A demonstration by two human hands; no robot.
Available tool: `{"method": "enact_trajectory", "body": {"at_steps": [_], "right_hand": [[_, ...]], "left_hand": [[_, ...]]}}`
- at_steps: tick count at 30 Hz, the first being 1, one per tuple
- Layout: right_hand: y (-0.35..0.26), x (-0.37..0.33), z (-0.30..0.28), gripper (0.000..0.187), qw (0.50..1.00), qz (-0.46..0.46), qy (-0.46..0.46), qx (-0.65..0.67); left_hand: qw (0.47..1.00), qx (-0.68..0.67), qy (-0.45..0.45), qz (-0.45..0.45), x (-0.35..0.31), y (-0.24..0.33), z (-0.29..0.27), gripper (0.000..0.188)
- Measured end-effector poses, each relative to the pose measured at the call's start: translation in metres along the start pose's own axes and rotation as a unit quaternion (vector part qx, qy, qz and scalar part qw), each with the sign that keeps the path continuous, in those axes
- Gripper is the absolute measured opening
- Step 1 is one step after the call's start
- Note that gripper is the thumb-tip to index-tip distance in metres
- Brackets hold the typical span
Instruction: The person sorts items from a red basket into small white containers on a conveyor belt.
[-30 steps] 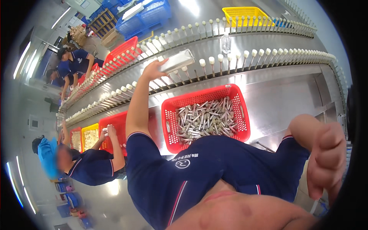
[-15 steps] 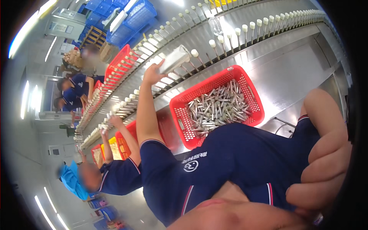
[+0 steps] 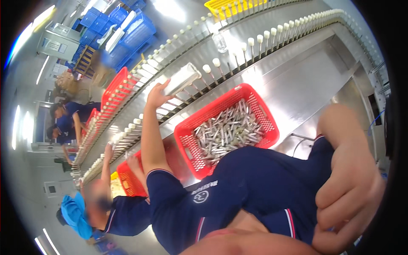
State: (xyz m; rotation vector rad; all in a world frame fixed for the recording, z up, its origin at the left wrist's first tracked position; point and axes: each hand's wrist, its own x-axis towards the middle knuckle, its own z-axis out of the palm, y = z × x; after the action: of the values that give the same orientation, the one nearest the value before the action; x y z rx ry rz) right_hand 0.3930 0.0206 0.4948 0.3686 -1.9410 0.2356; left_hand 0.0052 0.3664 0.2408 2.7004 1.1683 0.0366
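Observation:
My left hand (image 3: 157, 95) reaches over the line of upright pegs, its fingers closed at the near-left end of a whitish, shiny rectangular block (image 3: 182, 79). What the block is made of I cannot tell. Next to it stand thin metal stems with white caps (image 3: 206, 68); one stem (image 3: 230, 68) to the right has no cap. My right hand (image 3: 350, 187) is raised close at the lower right, fingers curled inward; whatever they hold, if anything, is hidden. Between my arms a red perforated basket (image 3: 183, 146) holds many loose metal stems (image 3: 229, 129).
A steel table (image 3: 293, 85) runs under the pegged conveyor, which curves away right. A clear bottle-like object (image 3: 219, 42) stands between the rows. At left a co-worker in a blue cap (image 3: 76, 214) works beside another red basket (image 3: 131, 176). Blue crates (image 3: 136, 36) are stacked behind.
The whole view has shifted, with the basket and block lower and further left. The pegs have moved right past the block. My right hand stays curled, slightly lower.

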Motion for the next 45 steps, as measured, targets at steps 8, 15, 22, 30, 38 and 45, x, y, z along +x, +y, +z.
{"method": "enact_trajectory", "body": {"at_steps": [8,15,22,30,38,45], "right_hand": [[-0.011,-0.098,0.035,0.011,0.916,0.324,0.135,-0.195],[0.028,-0.321,0.09,0.075,0.639,0.628,-0.114,-0.429],[-0.021,-0.499,0.206,0.079,0.468,0.798,-0.029,-0.378],[-0.009,-0.482,0.204,0.059,0.424,0.867,0.096,-0.244],[-0.018,-0.474,0.202,0.061,0.415,0.871,0.089,-0.25],[-0.024,-0.472,0.205,0.06,0.412,0.864,0.098,-0.273]], "left_hand": [[0.995,-0.017,0.093,-0.01,0.004,-0.003,-0.026,0.081],[0.998,-0.062,0.005,0.007,0.023,0.01,0.018,0.08],[0.999,-0.045,0.0,0.012,0.037,0.031,0.031,0.076],[0.997,-0.042,0.057,-0.005,0.015,0.017,0.003,0.075],[1.0,-0.021,0.021,-0.005,0.008,0.02,0.03,0.079],[0.998,-0.054,0.034,0.024,0.021,0.048,-0.024,0.078]]}}
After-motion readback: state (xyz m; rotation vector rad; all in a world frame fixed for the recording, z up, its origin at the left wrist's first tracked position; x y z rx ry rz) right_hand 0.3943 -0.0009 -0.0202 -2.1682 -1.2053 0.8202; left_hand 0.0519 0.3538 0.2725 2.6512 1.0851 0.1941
